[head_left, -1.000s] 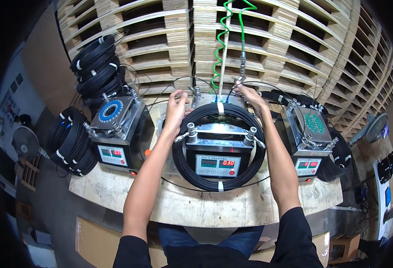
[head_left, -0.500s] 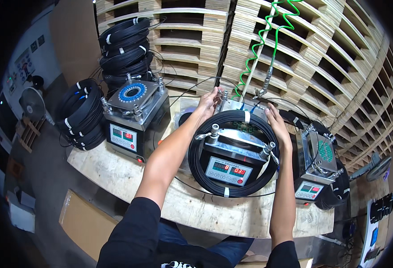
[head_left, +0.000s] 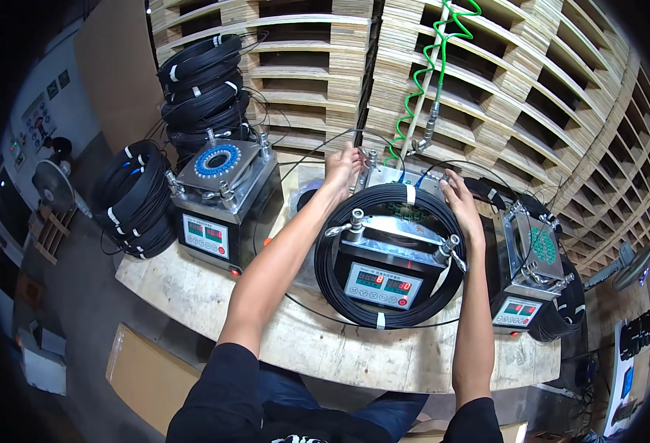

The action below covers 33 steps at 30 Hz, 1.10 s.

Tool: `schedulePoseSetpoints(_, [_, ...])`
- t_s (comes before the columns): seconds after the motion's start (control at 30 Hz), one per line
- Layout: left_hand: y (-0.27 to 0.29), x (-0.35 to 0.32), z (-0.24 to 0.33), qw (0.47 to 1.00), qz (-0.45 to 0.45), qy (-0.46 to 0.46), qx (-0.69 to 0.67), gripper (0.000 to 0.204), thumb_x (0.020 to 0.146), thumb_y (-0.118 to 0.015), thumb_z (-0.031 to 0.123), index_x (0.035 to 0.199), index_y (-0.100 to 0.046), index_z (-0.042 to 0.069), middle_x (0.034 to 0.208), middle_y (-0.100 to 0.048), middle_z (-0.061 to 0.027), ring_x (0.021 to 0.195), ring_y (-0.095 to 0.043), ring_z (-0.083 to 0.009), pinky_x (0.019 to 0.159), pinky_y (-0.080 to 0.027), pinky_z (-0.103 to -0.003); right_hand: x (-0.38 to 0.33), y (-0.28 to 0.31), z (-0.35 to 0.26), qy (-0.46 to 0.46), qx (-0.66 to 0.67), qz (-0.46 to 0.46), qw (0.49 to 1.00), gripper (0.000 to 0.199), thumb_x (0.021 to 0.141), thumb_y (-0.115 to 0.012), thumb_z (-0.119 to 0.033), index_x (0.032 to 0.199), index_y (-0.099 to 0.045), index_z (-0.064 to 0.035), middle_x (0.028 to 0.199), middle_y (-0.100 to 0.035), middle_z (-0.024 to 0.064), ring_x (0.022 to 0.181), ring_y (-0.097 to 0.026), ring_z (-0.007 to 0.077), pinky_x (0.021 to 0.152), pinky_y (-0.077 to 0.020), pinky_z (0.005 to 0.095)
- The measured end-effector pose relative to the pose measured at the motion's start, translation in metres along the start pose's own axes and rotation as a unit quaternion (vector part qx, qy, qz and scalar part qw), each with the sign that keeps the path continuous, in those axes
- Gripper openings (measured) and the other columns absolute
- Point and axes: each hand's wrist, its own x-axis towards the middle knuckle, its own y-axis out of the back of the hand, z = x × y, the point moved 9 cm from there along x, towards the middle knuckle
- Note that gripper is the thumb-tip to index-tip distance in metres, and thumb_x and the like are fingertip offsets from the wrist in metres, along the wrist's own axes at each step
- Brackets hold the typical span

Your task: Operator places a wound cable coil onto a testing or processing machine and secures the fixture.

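Note:
A black cable coil [head_left: 326,275], tied with white bands, hangs around the front of the middle machine, encircling its lit display panel [head_left: 384,285]. Beyond the coil's upper left side, my left hand [head_left: 342,173] is closed beside a rear metal clamp post [head_left: 373,157]; what its fingers grip is hidden. Along the coil's upper right, my right hand [head_left: 462,205] has bent fingers, tips apart, close to the machine's rear right corner. Two blue-ended cable connectors [head_left: 419,181] sit at the machine's back. Its front clamp knobs [head_left: 357,219] with wing levers stand untouched.
On the wooden table [head_left: 325,354] stand a left machine [head_left: 229,199] with a blue ring fixture and a right machine [head_left: 521,266] with a green one. Stacked cable coils [head_left: 203,92] rise at back left. A green air hose [head_left: 418,92] hangs before wooden pallets [head_left: 295,63].
My left fingers have curled in more beside the rear post, and my right fingertips have bent slightly. The middle display's reading differs. The whole view has shifted a little; the coil stays in place.

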Motion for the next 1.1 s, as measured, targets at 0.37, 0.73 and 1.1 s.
schedulePoseSetpoints(0.37, [-0.05, -0.033, 0.004, 0.971, -0.174, 0.108, 0.126, 0.081, 0.098, -0.033, 0.072, 0.12, -0.069, 0.003, 0.112, -0.067, -0.0145, 0.099, -0.061, -0.0208, 0.089, -0.051, -0.036, -0.006, -0.003, -0.005, -0.008, 0.004, 0.006, 1.0, 0.06, 0.1, -0.061, -0.031, 0.149, -0.041, -0.0032, 0.122, -0.063, 0.023, 0.11, -0.06, 0.0245, 0.093, -0.0473, 0.0337])
schedulePoseSetpoints(0.73, [0.001, -0.222, 0.119, 0.848, 0.015, -0.291, 0.444, 0.018, 0.096, -0.066, 0.018, 0.1, -0.069, 0.0, 0.09, -0.061, -0.0113, 0.078, -0.061, -0.0201, 0.069, -0.047, -0.033, 0.005, 0.004, 0.006, 0.036, -0.012, 0.037, 0.999, 0.057, 0.098, -0.062, -0.032, 0.144, -0.046, -0.0032, 0.117, -0.066, 0.0222, 0.1, -0.064, 0.0231, 0.085, -0.0509, 0.0325])
schedulePoseSetpoints(1.1, [-0.006, -0.262, 0.107, 0.771, 0.085, -0.301, 0.555, 0.022, 0.108, -0.04, 0.022, 0.108, -0.047, 0.001, 0.072, -0.064, -0.0252, 0.071, -0.063, -0.048, 0.061, -0.046, -0.055, -0.042, 0.015, 0.0, 0.062, 0.023, 0.096, 0.993, 0.044, 0.101, -0.057, -0.023, 0.14, -0.052, -0.0038, 0.106, -0.069, 0.0152, 0.096, -0.064, 0.0194, 0.087, -0.0496, 0.0315])
